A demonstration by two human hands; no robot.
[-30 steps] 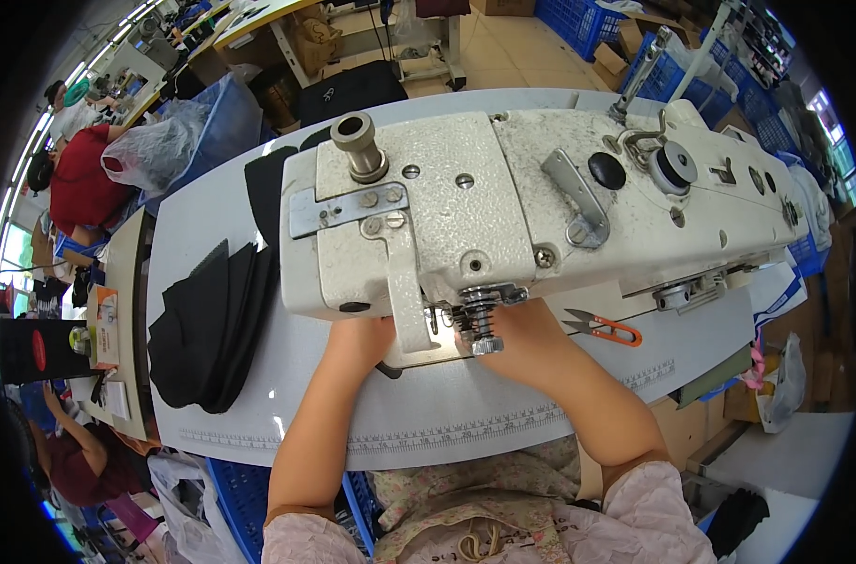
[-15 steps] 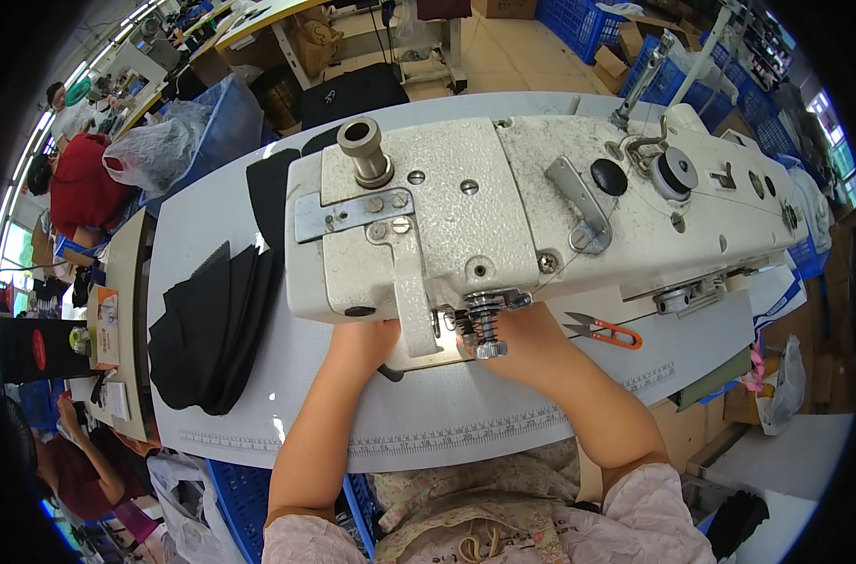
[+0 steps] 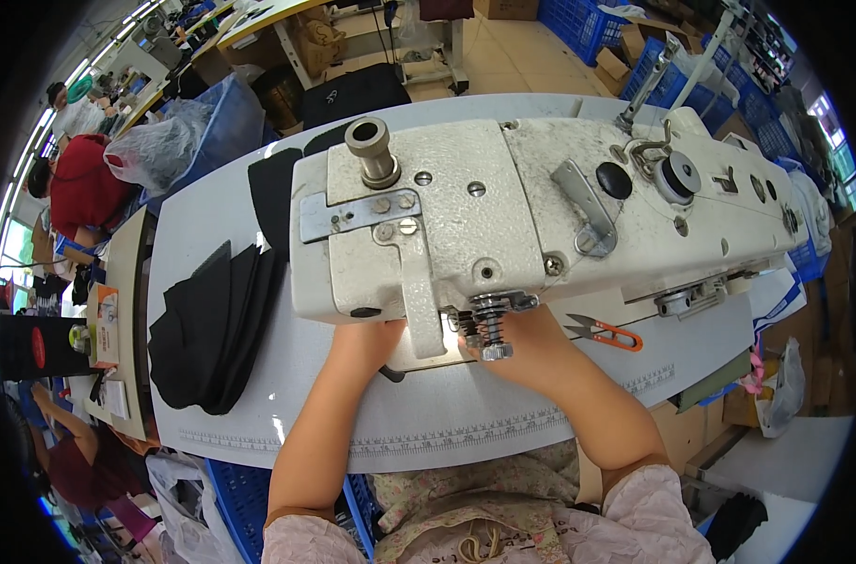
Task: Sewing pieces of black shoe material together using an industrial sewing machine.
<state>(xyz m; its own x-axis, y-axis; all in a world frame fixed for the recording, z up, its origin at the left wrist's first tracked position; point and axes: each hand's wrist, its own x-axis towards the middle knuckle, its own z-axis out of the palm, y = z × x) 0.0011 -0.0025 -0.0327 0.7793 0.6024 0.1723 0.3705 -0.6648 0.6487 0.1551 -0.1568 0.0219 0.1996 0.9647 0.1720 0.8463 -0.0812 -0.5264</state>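
A white sewing machine (image 3: pixel 466 226) stands across the middle of the table and covers most of what lies under its head. Both my forearms reach in beneath it. Of my left hand (image 3: pixel 370 340) only the wrist and back show, left of the presser area. My right hand (image 3: pixel 531 343) is under the head too, just behind the thread tension knob (image 3: pixel 496 350). The machine hides the fingers of both hands, and whatever they touch is out of sight. Orange-handled thread snips (image 3: pixel 605 331) lie right of my right wrist. Stacked black fabric pieces (image 3: pixel 207 334) lie to the left.
The pale table (image 3: pixel 466 428) has a printed ruler along its front edge. Another black fabric piece (image 3: pixel 270 193) lies behind the stack. A blue bin (image 3: pixel 226 122) with plastic bags stands at the far left. People work at the left, one in a red top (image 3: pixel 90 188).
The view has shifted slightly, so the machine appears a little further right. My hands stay beneath the machine head. At the lower left, another person's arm has moved.
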